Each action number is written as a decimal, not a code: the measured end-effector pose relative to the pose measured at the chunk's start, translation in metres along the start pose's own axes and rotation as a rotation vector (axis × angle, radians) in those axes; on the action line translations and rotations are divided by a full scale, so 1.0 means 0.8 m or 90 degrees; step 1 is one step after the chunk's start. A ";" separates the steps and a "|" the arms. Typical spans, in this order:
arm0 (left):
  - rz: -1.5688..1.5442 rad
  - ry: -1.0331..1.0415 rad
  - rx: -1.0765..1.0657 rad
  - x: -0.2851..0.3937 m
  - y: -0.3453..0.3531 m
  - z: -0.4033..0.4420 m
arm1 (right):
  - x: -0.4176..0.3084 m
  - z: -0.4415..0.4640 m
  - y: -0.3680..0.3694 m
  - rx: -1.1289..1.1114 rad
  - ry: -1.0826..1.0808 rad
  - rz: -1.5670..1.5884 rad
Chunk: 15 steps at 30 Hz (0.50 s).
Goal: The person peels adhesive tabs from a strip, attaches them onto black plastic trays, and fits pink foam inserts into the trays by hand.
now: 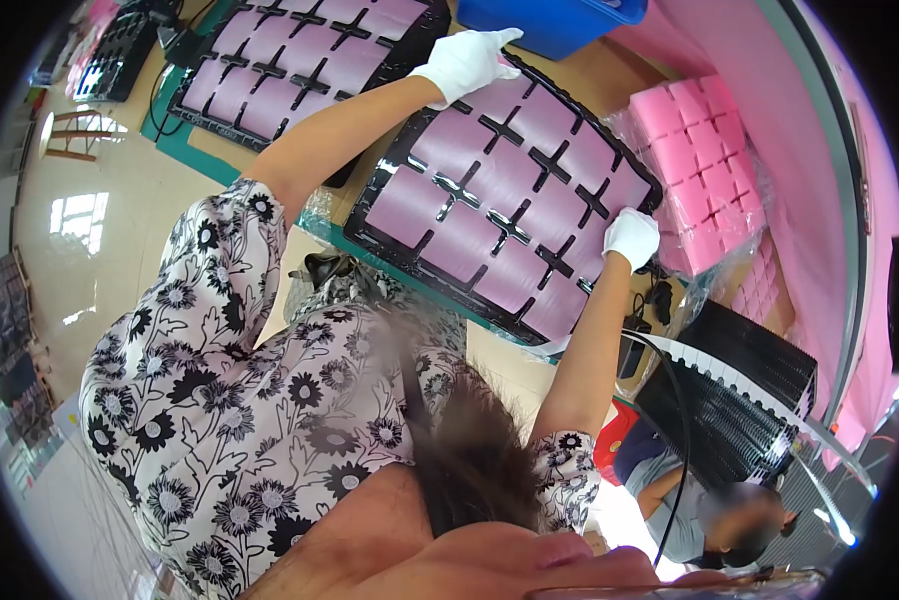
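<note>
A black tray (447, 262) holds shiny purple sheet pieces parted by black cross-shaped dividers. My left hand (466, 68), in a white glove, is at the tray's far left corner with its index finger and thumb spread apart. Nothing shows between those fingers. At the tray's right edge is my right hand (631, 238), also white-gloved, its fingers curled at the rim; the fingertips are hidden. The tray lies flat on a green-edged table.
A second similar tray (296, 73) lies at the upper left. Beyond my left hand stands a blue bin (559, 22). Pink blocks in clear plastic (696, 165) are at the right, above black ribbed racks (719, 400). Another person (681, 520) is at the lower right.
</note>
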<state>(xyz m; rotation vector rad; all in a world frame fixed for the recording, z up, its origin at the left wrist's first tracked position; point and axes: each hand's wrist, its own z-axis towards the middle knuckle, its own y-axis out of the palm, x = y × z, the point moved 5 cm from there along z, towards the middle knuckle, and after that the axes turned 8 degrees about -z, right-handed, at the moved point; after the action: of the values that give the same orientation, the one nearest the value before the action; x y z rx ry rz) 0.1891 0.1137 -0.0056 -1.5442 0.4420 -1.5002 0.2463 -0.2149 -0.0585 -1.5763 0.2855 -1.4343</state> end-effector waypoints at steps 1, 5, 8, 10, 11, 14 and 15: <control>-0.002 0.004 -0.002 0.000 0.000 0.000 | 0.000 0.001 0.003 -0.013 0.009 0.009; -0.017 -0.004 -0.016 -0.003 -0.002 -0.003 | -0.004 0.000 0.002 0.029 0.009 -0.003; -0.025 -0.005 -0.011 -0.005 -0.001 -0.003 | -0.006 -0.001 0.012 -0.009 0.001 -0.027; -0.027 -0.009 -0.009 -0.005 0.001 -0.003 | -0.014 0.010 0.130 0.068 0.008 -0.045; -0.022 -0.014 -0.015 -0.005 0.000 -0.003 | -0.015 0.009 0.118 0.107 0.011 -0.053; -0.012 -0.021 -0.020 -0.005 -0.003 -0.005 | -0.005 0.002 0.102 0.043 0.154 0.245; -0.008 -0.021 -0.021 -0.004 -0.003 -0.005 | -0.002 -0.001 0.095 0.011 0.205 0.345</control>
<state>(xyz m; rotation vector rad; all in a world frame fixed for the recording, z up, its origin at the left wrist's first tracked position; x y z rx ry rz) 0.1838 0.1161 -0.0059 -1.5981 0.4396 -1.4815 0.2764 -0.2536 -0.1168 -1.1261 0.8196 -1.2413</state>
